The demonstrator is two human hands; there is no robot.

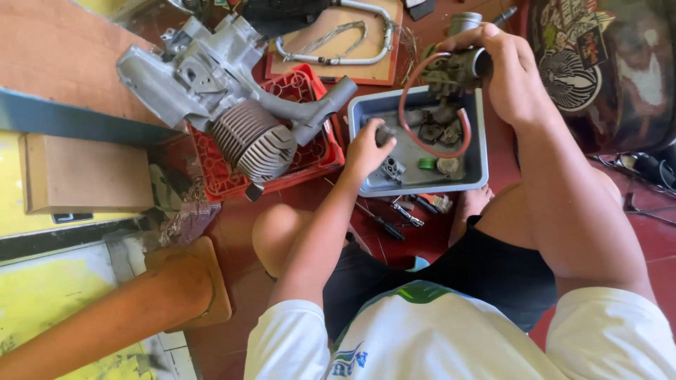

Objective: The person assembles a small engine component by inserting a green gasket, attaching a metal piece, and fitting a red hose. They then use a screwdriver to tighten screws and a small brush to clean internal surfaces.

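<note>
Right hand: I am seeing the right hand (510, 74) clenching around the carburetor (456, 70), lifting it above the far rim of the grey tray (479, 151)
Left hand: I am watching the left hand (366, 151) reaching into the tray, fingertips closing on a small dark part (384, 134)
Key relation: the carburetor is hanging up and right of the left hand, its red hose (412, 130) looping down into the tray between them
Nearer hand: the left is sitting closer to the loose tray parts
</note>
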